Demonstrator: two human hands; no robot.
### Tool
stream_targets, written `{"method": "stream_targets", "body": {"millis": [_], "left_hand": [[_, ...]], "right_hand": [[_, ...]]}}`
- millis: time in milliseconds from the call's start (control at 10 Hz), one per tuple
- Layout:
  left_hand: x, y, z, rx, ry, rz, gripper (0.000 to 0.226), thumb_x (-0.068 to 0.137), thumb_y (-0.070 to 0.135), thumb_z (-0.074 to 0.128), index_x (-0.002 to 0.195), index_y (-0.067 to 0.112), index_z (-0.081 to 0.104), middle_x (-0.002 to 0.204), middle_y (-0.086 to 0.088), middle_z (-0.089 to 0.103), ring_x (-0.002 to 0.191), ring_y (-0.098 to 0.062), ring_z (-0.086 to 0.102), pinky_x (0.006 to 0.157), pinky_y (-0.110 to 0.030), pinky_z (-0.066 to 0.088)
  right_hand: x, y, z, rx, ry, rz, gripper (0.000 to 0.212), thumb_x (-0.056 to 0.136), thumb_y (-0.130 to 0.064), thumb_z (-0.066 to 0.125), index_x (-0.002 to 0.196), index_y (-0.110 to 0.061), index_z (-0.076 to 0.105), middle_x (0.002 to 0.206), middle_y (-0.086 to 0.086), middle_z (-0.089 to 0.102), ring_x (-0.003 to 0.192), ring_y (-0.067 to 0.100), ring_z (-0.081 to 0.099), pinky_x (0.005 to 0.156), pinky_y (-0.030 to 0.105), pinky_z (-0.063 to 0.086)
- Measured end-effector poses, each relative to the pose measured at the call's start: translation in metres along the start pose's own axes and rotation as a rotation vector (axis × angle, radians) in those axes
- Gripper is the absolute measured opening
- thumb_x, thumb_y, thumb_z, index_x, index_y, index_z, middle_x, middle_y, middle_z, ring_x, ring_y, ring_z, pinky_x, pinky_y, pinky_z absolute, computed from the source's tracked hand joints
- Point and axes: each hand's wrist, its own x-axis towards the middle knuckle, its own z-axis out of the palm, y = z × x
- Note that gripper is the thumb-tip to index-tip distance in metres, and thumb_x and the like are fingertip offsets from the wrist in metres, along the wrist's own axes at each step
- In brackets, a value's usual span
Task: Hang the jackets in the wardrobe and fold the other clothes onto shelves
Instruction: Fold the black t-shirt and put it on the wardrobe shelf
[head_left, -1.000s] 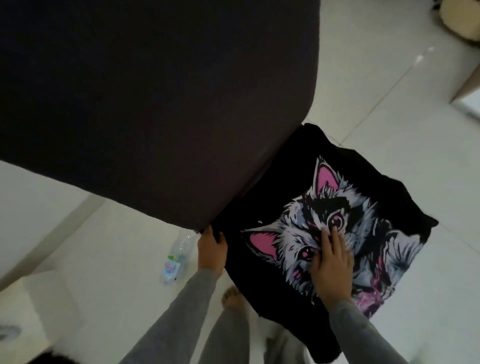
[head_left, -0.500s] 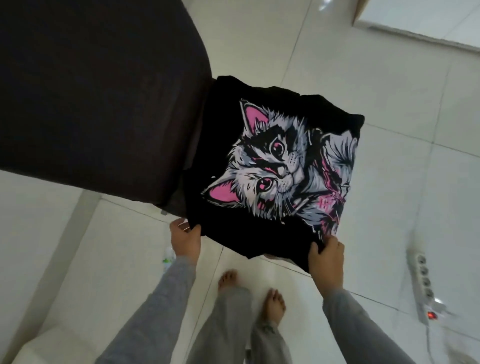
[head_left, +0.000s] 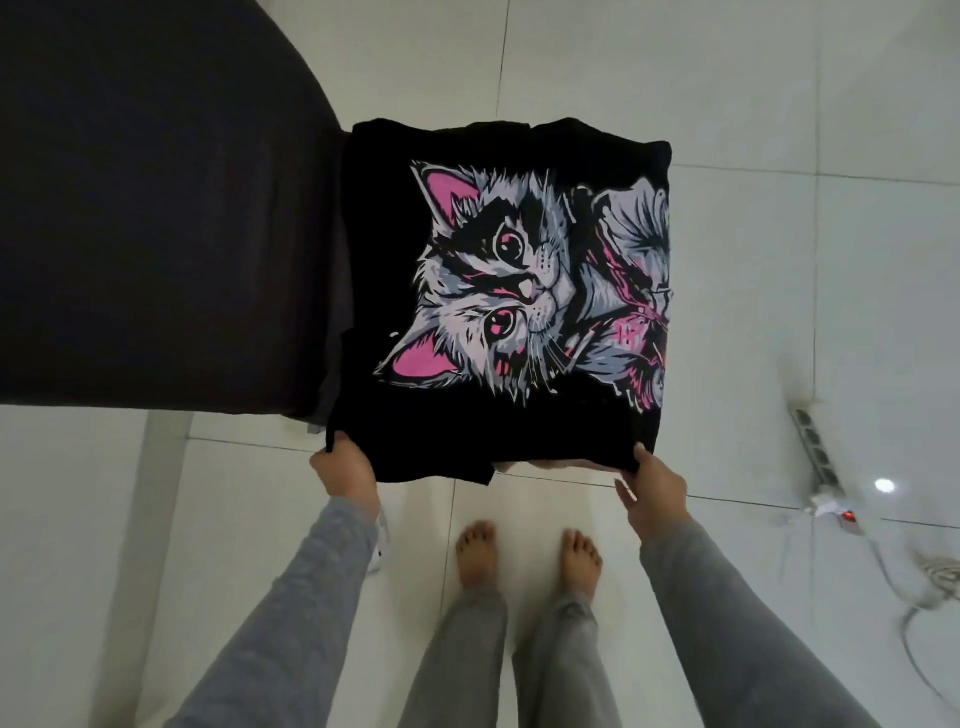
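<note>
A folded black T-shirt (head_left: 571, 431) with a grey and pink cat print is held flat above the white floor, in front of me. My left hand (head_left: 345, 470) grips its near left corner. My right hand (head_left: 652, 486) grips its near right corner, thumb on top. A paler garment edge shows just under the shirt near my right hand. The shirt's left side touches or overlaps the edge of a large dark brown surface (head_left: 156, 234).
The dark brown surface fills the upper left. A white power strip (head_left: 815, 452) with a red light and cable lies on the tiled floor at the right. My bare feet (head_left: 530, 558) stand below the shirt. A plastic bottle is partly hidden behind my left sleeve.
The shirt has come off the dark surface into the air, both hands now at its near corners. The view has swung right and down, showing my feet and the power strip.
</note>
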Motion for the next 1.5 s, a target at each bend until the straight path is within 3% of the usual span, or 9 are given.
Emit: {"method": "stream_targets", "body": {"millis": [100, 200, 400, 600, 800, 1000, 1100, 1300, 1500], "left_hand": [[-0.01, -0.002, -0.008, 0.07, -0.158, 0.04, 0.051, 0.082, 0.028, 0.071, 0.12, 0.0, 0.053, 0.109, -0.009, 0.063, 0.098, -0.023, 0.062, 0.095, -0.035, 0.049], [-0.018, -0.012, -0.017, 0.091, -0.336, 0.032, 0.048, 0.076, 0.021, 0.078, 0.116, 0.002, 0.059, 0.109, -0.012, 0.067, 0.1, -0.025, 0.065, 0.096, -0.038, 0.049], [-0.036, -0.021, -0.04, 0.075, -0.552, -0.077, 0.03, 0.094, 0.019, 0.055, 0.119, 0.004, 0.058, 0.106, -0.008, 0.067, 0.101, -0.019, 0.062, 0.075, -0.021, 0.05], [-0.046, -0.017, -0.049, -0.018, -0.457, -0.041, 0.043, 0.098, 0.036, 0.043, 0.134, 0.014, 0.049, 0.124, -0.008, 0.061, 0.11, -0.022, 0.058, 0.094, -0.036, 0.045], [-0.061, 0.008, -0.039, -0.141, -0.325, -0.026, 0.045, 0.093, 0.043, 0.051, 0.124, 0.011, 0.057, 0.115, -0.007, 0.064, 0.105, -0.024, 0.062, 0.086, -0.037, 0.052], [-0.08, 0.048, -0.03, -0.367, -0.292, -0.062, 0.035, 0.092, 0.038, 0.055, 0.116, 0.012, 0.059, 0.105, -0.003, 0.066, 0.091, -0.018, 0.064, 0.069, -0.032, 0.051], [-0.086, 0.072, -0.022, -0.405, -0.259, -0.053, 0.037, 0.092, 0.038, 0.056, 0.117, 0.011, 0.057, 0.101, -0.002, 0.065, 0.088, -0.018, 0.063, 0.071, -0.032, 0.051], [-0.099, 0.118, -0.002, -0.506, -0.224, -0.059, 0.032, 0.093, 0.038, 0.054, 0.116, 0.016, 0.056, 0.11, -0.003, 0.064, 0.09, -0.018, 0.063, 0.068, -0.03, 0.05], [-0.101, 0.145, 0.027, -0.488, -0.125, -0.049, 0.032, 0.092, 0.034, 0.056, 0.115, 0.013, 0.057, 0.104, -0.004, 0.062, 0.093, -0.022, 0.062, 0.073, -0.033, 0.05]], "right_hand": [[0.001, 0.003, -0.005, -0.064, 0.052, -0.18, 0.019, 0.096, -0.008, 0.047, 0.078, -0.007, 0.051, 0.065, 0.005, 0.043, 0.048, 0.007, 0.05, 0.043, 0.012, 0.04], [-0.008, 0.001, -0.006, 0.09, -0.034, -0.18, 0.013, 0.097, 0.002, 0.038, 0.098, -0.002, 0.051, 0.061, 0.006, 0.034, 0.047, -0.015, 0.05, 0.051, 0.001, 0.039], [-0.003, 0.001, -0.023, 0.015, -0.112, -0.199, 0.022, 0.077, -0.006, 0.068, 0.096, -0.006, 0.058, 0.083, 0.003, 0.055, 0.065, 0.002, 0.052, 0.042, 0.01, 0.039], [-0.021, -0.003, -0.025, 0.16, -0.254, -0.045, 0.014, 0.091, -0.021, 0.052, 0.078, -0.023, 0.056, 0.061, -0.01, 0.057, 0.047, 0.004, 0.046, 0.042, 0.013, 0.032], [-0.032, -0.025, -0.028, 0.215, -0.147, -0.238, 0.017, 0.095, -0.007, 0.046, 0.089, -0.018, 0.056, 0.089, 0.002, 0.063, 0.08, 0.004, 0.063, 0.081, 0.019, 0.051], [-0.037, -0.04, -0.024, -0.021, 0.053, -0.299, 0.016, 0.074, 0.014, 0.059, 0.085, 0.003, 0.055, 0.079, 0.016, 0.056, 0.075, 0.024, 0.051, 0.066, 0.029, 0.046], [-0.045, -0.055, -0.029, -0.187, 0.155, -0.512, 0.015, 0.075, 0.014, 0.059, 0.09, 0.01, 0.059, 0.081, 0.015, 0.059, 0.08, 0.023, 0.054, 0.073, 0.03, 0.04], [-0.057, -0.091, -0.025, -0.053, 0.063, -0.383, 0.051, 0.072, 0.001, 0.064, 0.119, 0.011, 0.049, 0.108, 0.029, 0.06, 0.097, 0.038, 0.059, 0.088, 0.04, 0.044], [-0.046, -0.148, -0.015, -0.128, 0.184, -0.418, 0.033, 0.097, -0.008, 0.037, 0.114, 0.018, 0.047, 0.11, 0.039, 0.054, 0.102, 0.052, 0.052, 0.083, 0.047, 0.046]]}}
